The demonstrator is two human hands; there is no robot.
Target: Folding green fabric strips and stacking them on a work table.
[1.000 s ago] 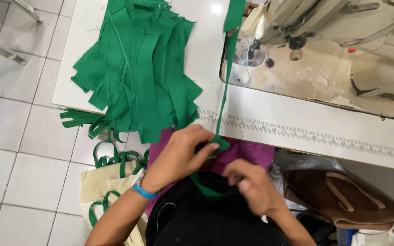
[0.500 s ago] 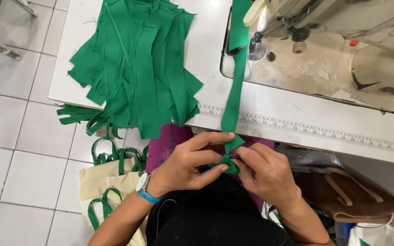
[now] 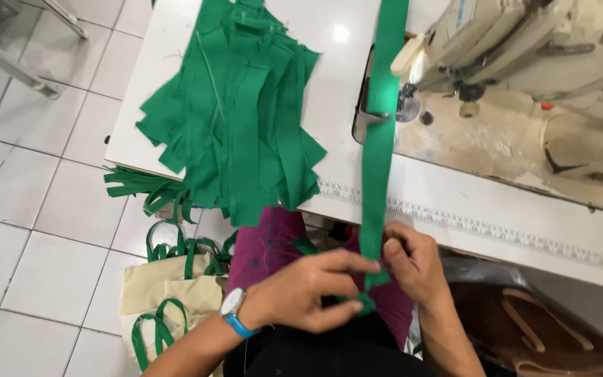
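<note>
I am pinching the near end of a long green strap (image 3: 378, 160) between both hands, just in front of the table (image 3: 469, 223) edge, over my lap. My left hand (image 3: 301, 293) is closing thumb and forefinger narrowly on the strap's tip, with a small folded bit of green tucked under the fingers. My right hand (image 3: 413, 262) is gripping the same end from the other side, fingers curled tight. From here the strap is running straight up across the table and under the needle area of the sewing machine (image 3: 525, 63), which is sitting at the table's right. It is looking thin, soft and light, limp enough to twist, so I judge the flat end, held edge to edge, is the best place to grip. To the left on the table a pile of green strips (image 3: 239, 119) is lying fanned out, some hanging over the edge. Below that edge, on the tiled floor, cream bags (image 3: 169, 293) with green handles are lying.
</note>
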